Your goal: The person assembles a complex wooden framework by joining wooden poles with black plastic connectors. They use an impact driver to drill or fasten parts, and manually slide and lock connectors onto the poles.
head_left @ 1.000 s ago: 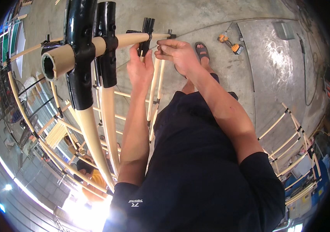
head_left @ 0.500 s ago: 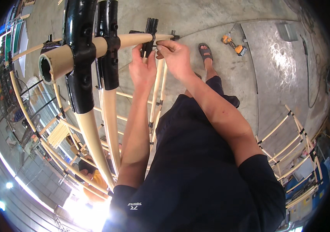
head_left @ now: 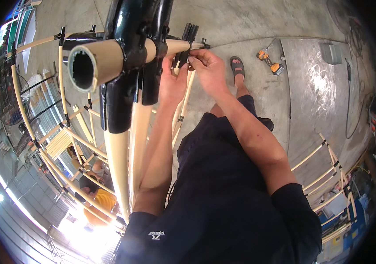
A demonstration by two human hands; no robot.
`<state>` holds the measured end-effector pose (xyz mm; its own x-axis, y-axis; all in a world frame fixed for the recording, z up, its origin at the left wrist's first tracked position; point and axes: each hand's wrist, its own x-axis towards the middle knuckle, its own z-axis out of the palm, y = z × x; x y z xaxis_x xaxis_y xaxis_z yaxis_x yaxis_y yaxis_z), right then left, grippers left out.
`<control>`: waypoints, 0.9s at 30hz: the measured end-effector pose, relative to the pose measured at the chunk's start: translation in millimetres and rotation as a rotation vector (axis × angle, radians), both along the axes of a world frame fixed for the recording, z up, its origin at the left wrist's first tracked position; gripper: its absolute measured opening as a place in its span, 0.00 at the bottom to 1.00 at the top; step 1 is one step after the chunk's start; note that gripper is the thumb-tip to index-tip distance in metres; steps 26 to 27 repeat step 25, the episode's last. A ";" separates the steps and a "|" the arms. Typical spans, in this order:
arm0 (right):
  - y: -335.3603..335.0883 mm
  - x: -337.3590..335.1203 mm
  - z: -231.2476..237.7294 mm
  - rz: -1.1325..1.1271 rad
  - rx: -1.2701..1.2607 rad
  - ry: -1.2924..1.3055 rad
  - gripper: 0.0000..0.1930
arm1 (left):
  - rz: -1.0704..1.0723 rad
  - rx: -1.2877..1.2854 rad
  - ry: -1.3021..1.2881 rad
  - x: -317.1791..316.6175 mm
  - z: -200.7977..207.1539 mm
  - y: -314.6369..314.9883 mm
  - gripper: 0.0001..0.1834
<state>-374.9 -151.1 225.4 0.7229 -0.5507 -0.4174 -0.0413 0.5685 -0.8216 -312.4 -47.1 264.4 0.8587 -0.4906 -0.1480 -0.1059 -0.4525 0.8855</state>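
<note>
A cream pipe (head_left: pixel 113 59) with a hollow near end runs away from me through several black pipe joints. Large and close, the nearest black joint (head_left: pixel 122 105) joins it to a cream upright pipe (head_left: pixel 118 167). My left hand (head_left: pixel 173 86) is closed round the lower part of a smaller, farther black joint (head_left: pixel 183 57), thumb on one side and fingers on the other. Against that joint's right side, my right hand (head_left: pixel 210 72) holds its thumb and fingertips in a pinch. Whatever lies between those fingertips is too small and hidden to name.
An orange and black cordless drill (head_left: pixel 269 61) lies on the concrete floor beside a metal sheet (head_left: pixel 311 101). Pipe frames stand on the left (head_left: pixel 22 105) and right (head_left: pixel 329 171). Beyond the left frame is another person in an orange top (head_left: pixel 104 202).
The view has shifted, so the near pipe and joints appear farther right and the pipe's hollow end looks larger. Both hands stay at the same small black joint.
</note>
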 end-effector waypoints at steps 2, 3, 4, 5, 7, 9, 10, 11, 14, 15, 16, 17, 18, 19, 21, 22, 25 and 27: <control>-1.6 1.6 -1.2 0.017 -0.012 0.010 0.10 | 0.032 0.070 0.051 -2.6 4.4 0.5 0.25; -1.4 0.9 -1.0 0.011 -0.008 0.021 0.09 | 0.053 0.108 0.076 -3.3 8.0 -0.6 0.25; -1.5 0.5 -1.0 0.005 -0.003 0.032 0.09 | 0.052 0.107 0.075 -1.6 1.0 1.6 0.25; -0.5 -0.7 0.1 0.006 -0.001 0.034 0.09 | 0.048 0.083 0.039 -1.9 -3.2 5.0 0.26; 0.4 -1.4 1.8 0.001 0.004 0.033 0.10 | 0.044 0.062 0.005 -1.3 -11.8 11.5 0.26; 3.4 -0.3 0.2 -0.032 0.031 0.002 0.10 | 0.018 -0.031 0.105 -1.3 0.7 3.9 0.27; 5.1 0.2 -0.4 -0.063 0.053 -0.036 0.09 | 0.017 -0.026 0.111 -1.7 -0.8 5.1 0.27; 5.0 1.0 0.2 -0.063 0.054 -0.033 0.09 | 0.015 -0.015 0.101 -0.3 -0.5 5.7 0.27; 4.4 2.1 3.2 -0.047 0.038 -0.006 0.08 | 0.006 -0.031 0.093 -0.3 -0.8 4.8 0.27; 4.6 2.2 5.1 -0.062 0.061 -0.004 0.08 | -0.001 -0.059 0.092 -0.2 -0.6 4.2 0.27; 5.0 2.5 6.8 -0.076 0.084 -0.002 0.08 | -0.002 -0.058 0.094 0.5 -0.3 4.2 0.27; 6.3 2.8 7.2 -0.077 0.085 0.000 0.08 | -0.008 -0.033 0.081 1.3 -0.5 5.3 0.27; 7.7 3.3 7.5 -0.082 0.060 0.016 0.07 | -0.014 -0.007 0.069 1.8 -0.9 6.1 0.27; 8.4 3.4 7.6 -0.086 0.034 0.033 0.07 | -0.015 -0.006 0.071 1.8 -1.9 6.3 0.27; 6.7 2.1 7.7 -0.073 0.052 0.022 0.07 | -0.008 -0.045 0.082 2.1 -4.6 8.3 0.27; 6.4 1.7 7.7 -0.059 0.068 0.009 0.07 | -0.007 -0.043 0.083 2.1 -5.7 9.7 0.27; 8.3 3.4 2.0 -0.081 0.065 0.012 0.08 | 0.001 -0.012 0.088 1.7 -5.7 8.3 0.28; 8.3 3.4 2.0 -0.081 0.065 0.012 0.08 | 0.001 -0.012 0.088 1.7 -5.7 8.3 0.28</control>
